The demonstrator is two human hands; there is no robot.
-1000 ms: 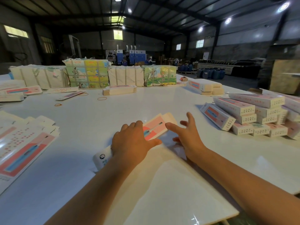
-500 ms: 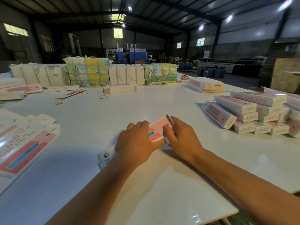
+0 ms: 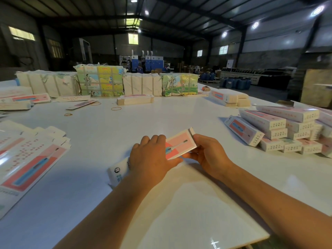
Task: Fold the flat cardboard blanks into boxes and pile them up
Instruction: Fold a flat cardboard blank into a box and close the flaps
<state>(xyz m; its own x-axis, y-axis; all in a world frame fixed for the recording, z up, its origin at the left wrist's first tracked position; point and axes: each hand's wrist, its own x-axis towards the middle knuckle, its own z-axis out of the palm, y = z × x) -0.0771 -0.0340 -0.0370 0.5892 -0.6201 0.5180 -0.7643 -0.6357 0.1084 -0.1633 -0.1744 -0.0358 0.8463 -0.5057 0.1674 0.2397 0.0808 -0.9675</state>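
Observation:
A long pink and white carton (image 3: pixel 180 145) with a toothbrush picture lies slantwise on the white table (image 3: pixel 125 126) in front of me. My left hand (image 3: pixel 150 159) grips its middle from above, and its near end (image 3: pixel 118 172) sticks out to the left of that hand. My right hand (image 3: pixel 208 155) holds the far end, fingers curled round the end flap. A spread of flat blanks (image 3: pixel 30 155) lies at the left. Several folded boxes (image 3: pixel 274 128) are piled at the right.
Strapped bundles of printed card (image 3: pixel 100 81) line the far side of the table. A small stack of blanks (image 3: pixel 134 100) and loose rubber bands (image 3: pixel 116 108) lie beyond the middle. More boxes (image 3: pixel 228 97) sit at the far right. The table's near edge (image 3: pixel 242 241) runs under my right forearm.
My right hand has come in from open beside the carton and closed on its far end. The end flap, flat a second ago, now stands folded against the carton.

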